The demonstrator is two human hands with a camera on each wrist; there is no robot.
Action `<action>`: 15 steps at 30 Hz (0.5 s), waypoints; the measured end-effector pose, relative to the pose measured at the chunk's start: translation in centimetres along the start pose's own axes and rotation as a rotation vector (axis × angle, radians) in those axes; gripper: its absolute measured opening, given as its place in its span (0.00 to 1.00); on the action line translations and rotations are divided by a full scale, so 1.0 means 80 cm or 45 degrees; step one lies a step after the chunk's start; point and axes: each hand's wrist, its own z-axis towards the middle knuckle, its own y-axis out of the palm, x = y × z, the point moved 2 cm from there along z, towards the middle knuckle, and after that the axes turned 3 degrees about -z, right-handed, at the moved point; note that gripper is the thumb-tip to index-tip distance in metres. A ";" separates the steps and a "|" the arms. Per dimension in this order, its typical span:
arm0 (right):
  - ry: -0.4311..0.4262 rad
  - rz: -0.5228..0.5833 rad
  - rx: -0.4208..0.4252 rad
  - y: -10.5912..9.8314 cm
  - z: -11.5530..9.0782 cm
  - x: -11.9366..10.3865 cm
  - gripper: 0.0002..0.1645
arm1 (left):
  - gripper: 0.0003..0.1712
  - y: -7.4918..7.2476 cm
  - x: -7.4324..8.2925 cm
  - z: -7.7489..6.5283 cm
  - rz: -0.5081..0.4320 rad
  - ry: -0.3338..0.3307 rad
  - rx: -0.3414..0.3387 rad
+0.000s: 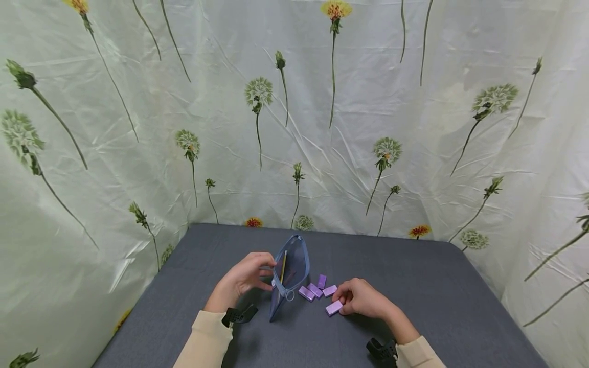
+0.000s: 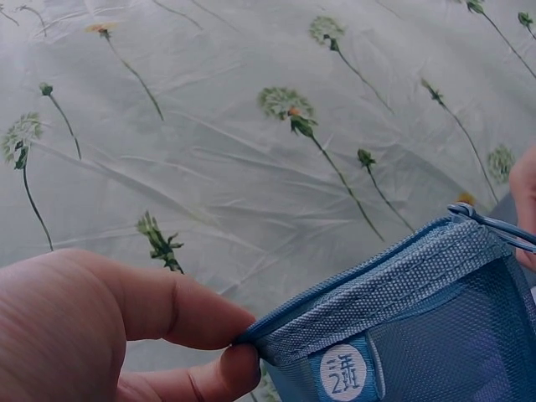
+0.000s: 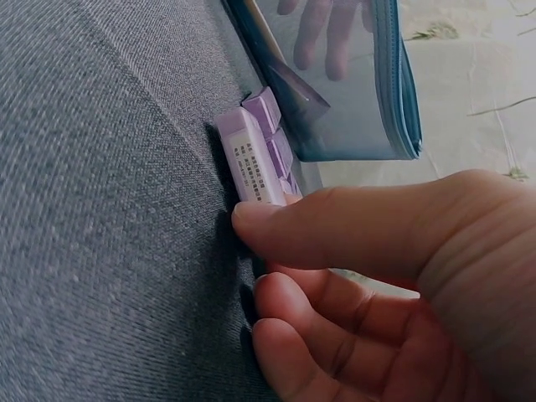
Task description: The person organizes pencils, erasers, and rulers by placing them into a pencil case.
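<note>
- A dark grey tabletop (image 1: 437,291) is stretching across the lower part of the head view, its far right corner rounding off!
- Behind it, a white cloth (image 1: 211,92) is hanging, creasing and catching the light, filling much of the left wrist view too.
- Up top, a yellow flower (image 1: 336,10) is blazing away.
- Pale green seed heads (image 1: 259,92) are dotting the print.
- Orange blooms (image 1: 419,231) are peeking over the far edge.
</note>
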 end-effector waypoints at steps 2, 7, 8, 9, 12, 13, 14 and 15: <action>0.004 0.001 0.000 -0.001 0.000 0.000 0.15 | 0.11 0.000 0.000 0.001 0.001 -0.001 0.002; -0.006 -0.012 0.017 -0.003 0.001 0.000 0.14 | 0.11 -0.001 -0.001 0.001 0.010 -0.001 0.007; -0.008 -0.013 0.024 -0.003 0.001 0.000 0.14 | 0.11 -0.001 -0.001 0.001 0.012 -0.001 0.008; -0.011 -0.016 0.033 -0.003 0.002 0.001 0.13 | 0.11 -0.001 -0.001 0.000 0.013 0.000 0.008; -0.022 -0.022 0.065 -0.003 0.003 0.001 0.12 | 0.11 0.000 -0.001 0.000 0.011 -0.001 0.007; -0.022 -0.023 0.074 -0.004 0.003 0.001 0.12 | 0.11 0.000 0.000 0.000 0.012 0.000 0.005; -0.023 -0.022 0.081 -0.004 0.003 0.001 0.12 | 0.11 0.000 0.000 -0.001 0.012 0.001 0.004; -0.026 -0.019 0.088 -0.005 0.003 0.001 0.11 | 0.11 0.000 0.000 -0.001 0.013 0.002 0.004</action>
